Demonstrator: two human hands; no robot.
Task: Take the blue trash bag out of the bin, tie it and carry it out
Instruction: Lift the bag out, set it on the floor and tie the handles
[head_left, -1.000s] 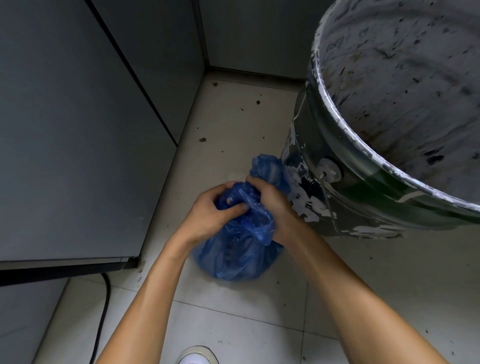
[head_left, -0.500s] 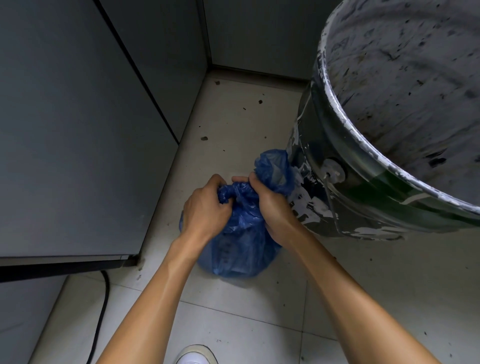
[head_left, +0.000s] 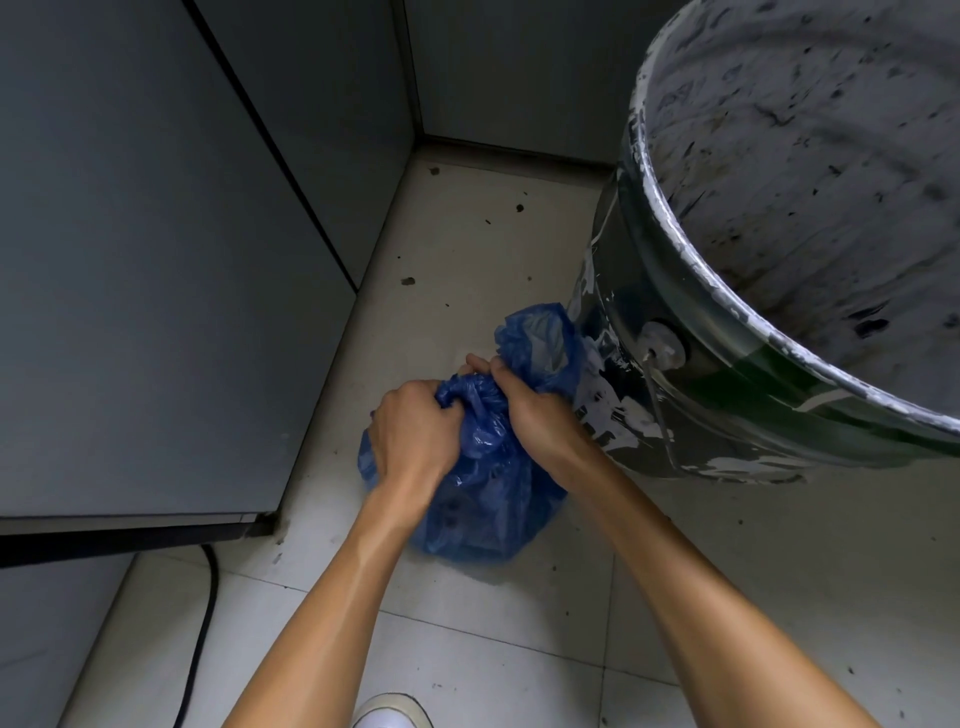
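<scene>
The blue trash bag (head_left: 483, 499) sat on the floor (head_left: 467, 639), already out of the bin (head_left: 779, 322) and touching its paint-streaked side, which stood at about two o'clock from the bag. We judged the bag soft, thin and light: the film crumpled and sagged around a small load, glossy enough to slip through the fingers and easy to tear on a hard pull. The place to take it was the gathered neck at its twelve o'clock end, not the slack belly.

Our left hand (head_left: 410, 441) was clenched around a twisted tail of plastic at the neck, knuckles up. Our right hand (head_left: 530, 410) was pinched shut on the other tail, whose loose end flared open toward the bin. Whether a knot had formed between the hands we could not tell, since the fingers covered it; the tying seemed under way.
</scene>
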